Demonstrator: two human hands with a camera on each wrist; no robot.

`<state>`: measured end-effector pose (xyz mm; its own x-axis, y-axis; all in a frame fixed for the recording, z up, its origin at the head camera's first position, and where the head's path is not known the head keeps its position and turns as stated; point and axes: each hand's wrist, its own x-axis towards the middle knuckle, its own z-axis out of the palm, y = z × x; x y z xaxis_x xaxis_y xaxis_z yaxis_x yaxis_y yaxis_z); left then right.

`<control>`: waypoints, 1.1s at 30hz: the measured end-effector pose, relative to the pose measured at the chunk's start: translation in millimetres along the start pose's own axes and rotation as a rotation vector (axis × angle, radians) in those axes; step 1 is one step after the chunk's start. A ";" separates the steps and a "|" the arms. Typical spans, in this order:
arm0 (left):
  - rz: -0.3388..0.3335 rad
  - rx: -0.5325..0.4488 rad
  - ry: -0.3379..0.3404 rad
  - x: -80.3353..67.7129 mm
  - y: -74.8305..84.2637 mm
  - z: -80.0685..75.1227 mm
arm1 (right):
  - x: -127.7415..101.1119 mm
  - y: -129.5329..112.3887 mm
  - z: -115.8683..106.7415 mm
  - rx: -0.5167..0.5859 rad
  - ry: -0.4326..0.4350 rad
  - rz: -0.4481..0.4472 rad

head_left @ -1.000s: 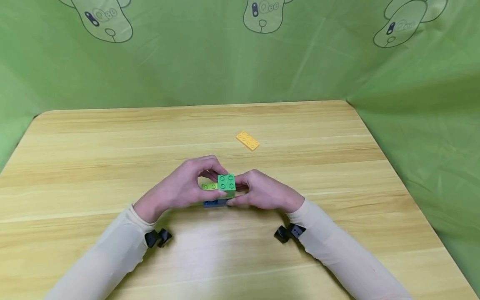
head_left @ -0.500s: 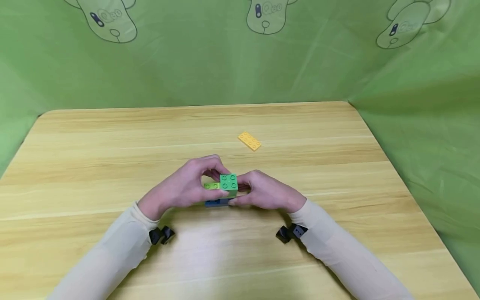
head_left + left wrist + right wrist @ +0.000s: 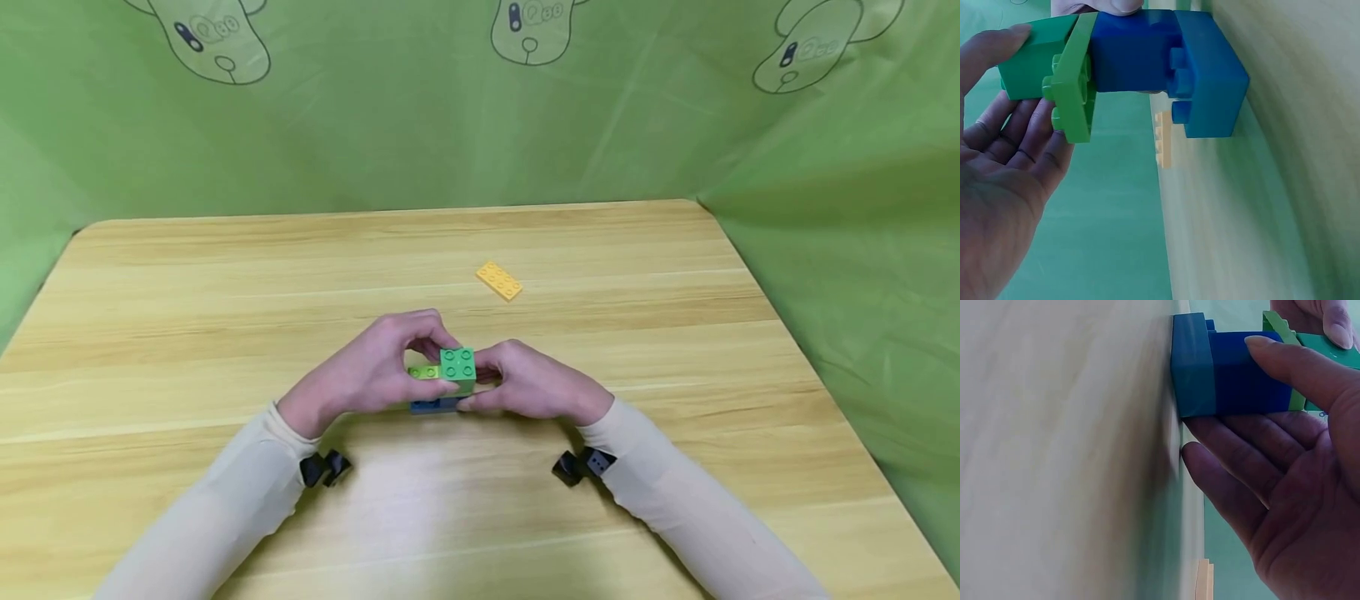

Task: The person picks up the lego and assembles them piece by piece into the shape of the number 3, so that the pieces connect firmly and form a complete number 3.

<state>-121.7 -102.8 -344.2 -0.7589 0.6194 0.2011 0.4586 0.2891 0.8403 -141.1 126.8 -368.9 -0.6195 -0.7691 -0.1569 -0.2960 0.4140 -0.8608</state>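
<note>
Cream sleeves (image 3: pixel 217 500) slant inward from the near side of the table (image 3: pixel 225 275), both forearms angled so that the hands come together at a stack of bricks (image 3: pixel 457 363) roughly midway between the table's side edges, well short of the far edge. The left hand (image 3: pixel 367 367) arches over the stack, thumb toward the person; it is parted only as wide as the green brick (image 3: pixel 1038 59) at the top, pinched between thumb and fingers. The right hand (image 3: pixel 536 383) comes in from the other side, its thumb on one face of the dark blue brick (image 3: pixel 1132 53) and its fingers bent against the opposite face. Between those two sits a thin lime brick (image 3: pixel 1074 87); a lighter blue brick (image 3: pixel 1216 81) forms the bottom, and whether it touches the table cannot be told. Beyond the hands, toward the far edge, lies a flat yellow brick (image 3: pixel 498 281). Compared with one second ago, both grips and the stack look unchanged; in the head view everything, table included, sits slightly farther right
</note>
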 end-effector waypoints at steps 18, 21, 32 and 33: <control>-0.041 0.016 0.001 -0.5 -1.4 0.0 | 0.8 0.0 0.4 0.034 -0.017 0.001; -0.048 0.012 -0.002 -0.8 -1.6 0.6 | 0.4 0.3 1.2 0.040 -0.019 0.010; -0.078 0.009 -0.006 -0.2 -0.4 -1.3 | 1.4 0.1 -0.1 0.013 -0.014 -0.003; -0.081 0.009 -0.009 -0.1 0.0 -1.5 | 1.2 0.2 -0.1 0.011 -0.013 -0.002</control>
<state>-122.3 -104.0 -343.4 -0.7893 0.6005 0.1283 0.4004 0.3449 0.8490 -142.0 126.0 -369.2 -0.6094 -0.7762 -0.1614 -0.2891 0.4071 -0.8664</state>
